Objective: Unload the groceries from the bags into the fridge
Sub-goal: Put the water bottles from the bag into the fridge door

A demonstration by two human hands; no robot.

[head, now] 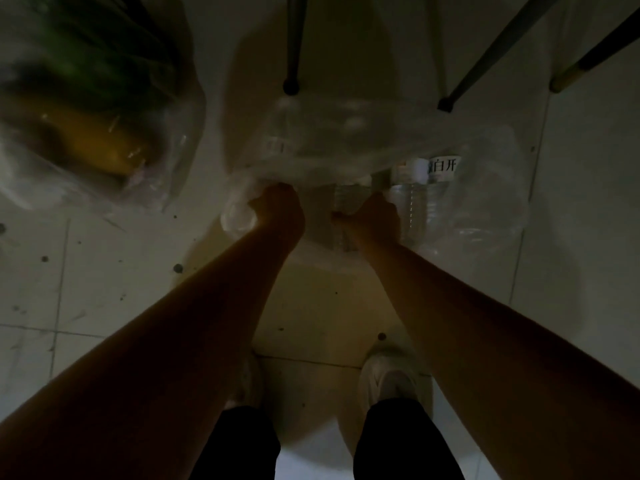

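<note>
A clear plastic bag (346, 140) lies on the tiled floor in front of me in dim light. Inside it lie clear water bottles (419, 199), one with a white label. My left hand (277, 213) grips a clear bottle (239, 220) at the bag's near left edge. My right hand (374, 216) is curled round another clear bottle (346, 199) at the bag's mouth. A second clear bag (104, 116) at the upper left holds green vegetables and something yellow.
Dark chair or table legs (292, 57) stand just behind the bottle bag, with more legs (485, 64) at the upper right. My two feet in white shoes (388, 379) stand on the pale floor tiles below my arms.
</note>
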